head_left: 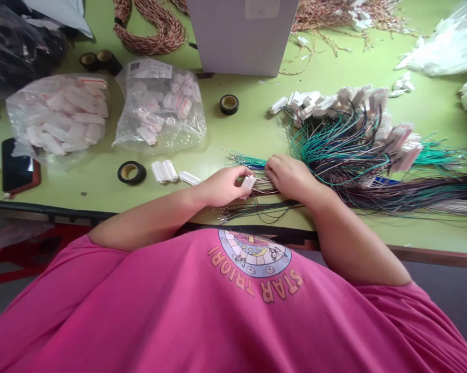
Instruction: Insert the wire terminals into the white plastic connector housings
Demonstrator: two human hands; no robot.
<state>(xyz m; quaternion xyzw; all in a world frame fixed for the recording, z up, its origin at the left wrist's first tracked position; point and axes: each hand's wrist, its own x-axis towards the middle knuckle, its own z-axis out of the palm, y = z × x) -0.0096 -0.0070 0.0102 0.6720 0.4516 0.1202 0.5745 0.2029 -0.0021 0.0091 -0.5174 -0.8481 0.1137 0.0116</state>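
Note:
Between the thumb and fingers of my left hand [224, 186] is a small white plastic connector housing [248, 183]. My right hand [289, 176] lies just to the right, its fingers closed over the thin wires [263, 184]; exactly which wire they pinch is hidden. Green and blue wire ends [245, 159] stick out to the left beyond my right fingers. Closer to the table's front edge lies a bundle of dark wires [252, 211] with bare metal tips. Left of my hands are several loose white housings [164, 171].
Behind my right hand spreads a large heap of green and dark wires [330, 145] with white connectors. Two black tape rolls, one near [131, 172] and one farther back [229, 104], lie left of centre. Plastic bags of housings [60, 114], a phone [18, 166] and a grey box [243, 36] stand around.

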